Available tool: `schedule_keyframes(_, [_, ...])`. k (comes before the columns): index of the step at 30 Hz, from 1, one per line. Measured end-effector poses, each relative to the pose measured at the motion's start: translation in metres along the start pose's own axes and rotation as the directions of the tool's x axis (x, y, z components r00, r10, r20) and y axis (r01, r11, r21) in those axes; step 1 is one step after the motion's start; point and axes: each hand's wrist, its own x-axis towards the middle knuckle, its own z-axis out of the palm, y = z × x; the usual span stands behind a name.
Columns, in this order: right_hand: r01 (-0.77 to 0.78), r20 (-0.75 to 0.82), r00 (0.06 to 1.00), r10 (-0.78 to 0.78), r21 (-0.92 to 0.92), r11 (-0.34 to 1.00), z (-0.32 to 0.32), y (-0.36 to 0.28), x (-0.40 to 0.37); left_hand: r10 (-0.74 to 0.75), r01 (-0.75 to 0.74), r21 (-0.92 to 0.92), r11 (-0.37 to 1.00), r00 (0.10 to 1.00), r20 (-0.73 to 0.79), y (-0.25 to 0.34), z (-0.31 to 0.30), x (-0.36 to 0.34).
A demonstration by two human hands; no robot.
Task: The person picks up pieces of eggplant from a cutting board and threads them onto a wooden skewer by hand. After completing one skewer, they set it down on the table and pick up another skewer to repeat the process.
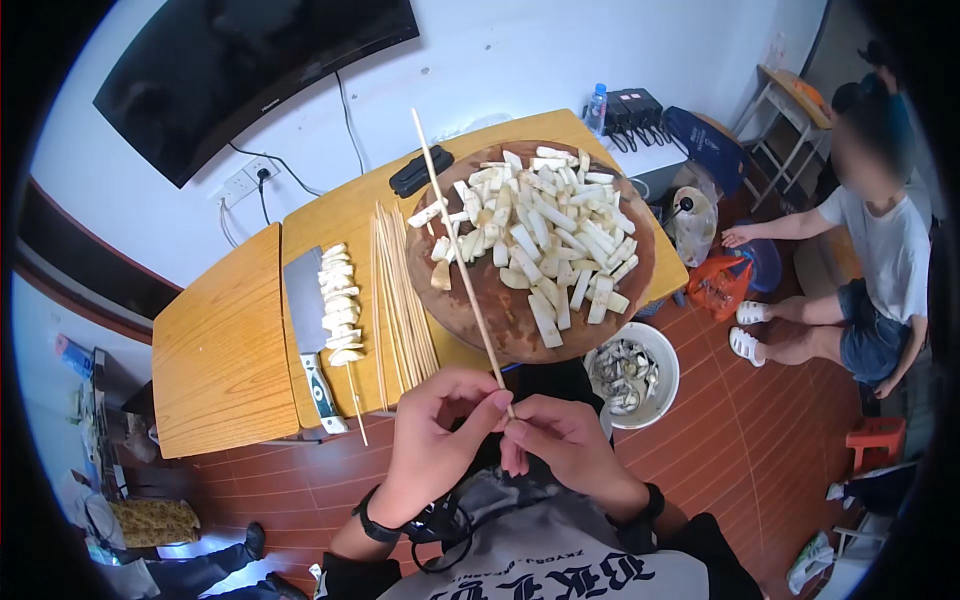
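Observation:
A long bamboo skewer (468, 280) slants up and away from me over the board, with no food on it. Its near end sits between the pinched fingers of my left hand (440, 425) and my right hand (570, 445), which are close together in front of my chest. Beyond them, a round wooden chopping board (475, 325) carries a heap of pale cut vegetable sticks (545, 225). To the left lies a bundle of bare skewers (400, 300). Beside it is a loaded skewer (341, 305) threaded with pale slices, next to a cleaver (307, 310).
The wooden table (215, 350) stands against the wall. A black case (421, 172) lies behind the board. Below the table's right side is a white bucket (668, 375) holding dark and pale scraps. A seated person (880, 250) is at the right, near a red bag (718, 285).

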Motion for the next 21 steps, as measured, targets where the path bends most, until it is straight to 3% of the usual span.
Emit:
schedule_keyframes(5, [0.107,-0.153,0.981,-0.117,-0.072,0.992,-0.015,-0.019,-0.014,0.1,-0.101,0.251,0.963,0.995,0.015,0.011,-0.016,0.041])
schedule_keyframes(8, [0.179,-0.223,0.955,-0.194,-0.088,0.98,-0.033,-0.021,-0.025,0.24,-0.222,0.58,0.784,0.97,0.048,0.022,-0.003,0.065])
schedule_keyframes(10, [0.199,-0.235,0.951,-0.2,-0.03,0.98,-0.039,-0.032,-0.034,0.344,-0.295,0.724,0.624,0.935,0.084,0.019,0.015,0.072])
schedule_keyframes(13, [0.26,-0.264,0.93,-0.255,-0.019,0.965,-0.043,-0.041,-0.041,0.358,-0.314,0.842,0.438,0.921,0.157,0.004,0.034,0.078])
schedule_keyframes(17, [0.317,-0.264,0.911,-0.318,-0.047,0.947,-0.057,-0.031,-0.051,0.294,-0.239,0.806,0.541,0.952,0.085,-0.007,0.039,0.081])
schedule_keyframes(21, [0.249,-0.244,0.942,-0.232,0.038,0.968,-0.057,-0.042,-0.054,0.145,-0.103,0.762,0.639,0.989,0.012,0.004,0.031,0.08])
